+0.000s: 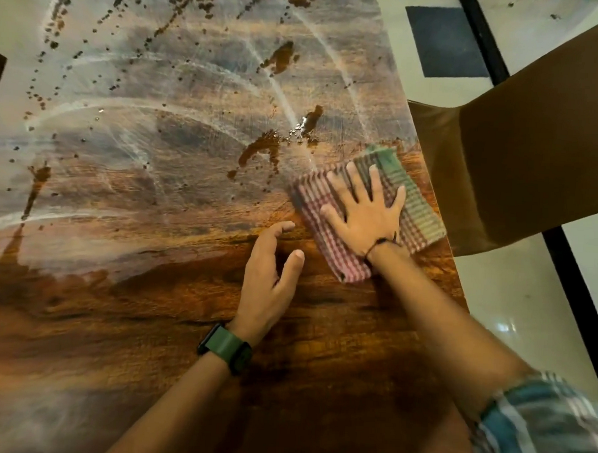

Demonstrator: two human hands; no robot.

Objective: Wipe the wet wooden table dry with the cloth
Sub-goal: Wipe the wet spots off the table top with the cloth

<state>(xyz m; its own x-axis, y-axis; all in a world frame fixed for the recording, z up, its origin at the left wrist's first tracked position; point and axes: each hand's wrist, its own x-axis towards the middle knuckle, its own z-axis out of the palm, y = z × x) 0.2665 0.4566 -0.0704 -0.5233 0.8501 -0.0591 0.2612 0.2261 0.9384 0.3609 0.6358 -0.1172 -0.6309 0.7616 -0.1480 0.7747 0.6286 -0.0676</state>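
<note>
Roughly part-done. Wooden table [149, 322]: near portion looks dry; far portion streaked with arcs, droplets and puddles [260, 149]. Checked cloth [418, 211]: folded, near the right edge, pressed flat under the right hand [366, 215], fingers spread. Left hand [271, 269]: relaxed, holding nothing, seemingly resting on wood. Watch [225, 348]: no legible writing.

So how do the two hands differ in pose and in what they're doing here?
The right hand lies flat with fingers spread, pressing the checked cloth; the left hand touches no cloth and has relaxed, slightly bent fingers. The left wrist wears a green-strapped watch; the right wrist has a thin dark band. Both are over the wooden table, neither gripping anything.
</note>
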